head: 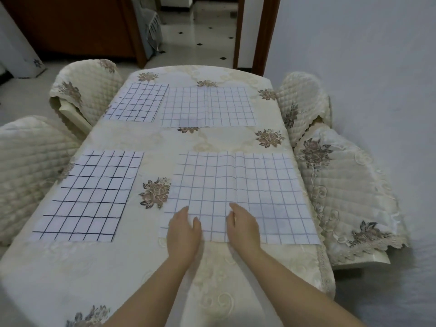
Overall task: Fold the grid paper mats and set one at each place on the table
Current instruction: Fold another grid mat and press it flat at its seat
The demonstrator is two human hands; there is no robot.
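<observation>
**Hands, two, bare.** The left hand (184, 228) and right hand (243, 226) lay nearest the lens, with the forearms reaching in from below. Both were flat and palm-down on the near edge of the near-right grid mat (271, 190), fingers straight and gripping nothing.

**Hazards, as judged.** The paper looked thin and the embroidered tablecloth (118, 274) smooth. A push from flat palms could therefore slide the whole sheet rather than fold it, perhaps towards the right table edge, which the sheet already lay close to. A fold started off the centre crease would bring the edges together askew, so the mat would not match the two on the left. Rough lifting could crumple or tear it.

**Mat, near-right.** White paper with a thin pale-blue grid, spread full width, with one slightly raised crease running near to far down the middle.

**Other mats.** The far-right mat (207, 107) was the same and likewise unfolded. The near-left mat (92, 194) and far-left mat (139, 102) appeared folded, being narrower with darker lines. The near-left mat lay before a quilted chair (28, 166).
</observation>
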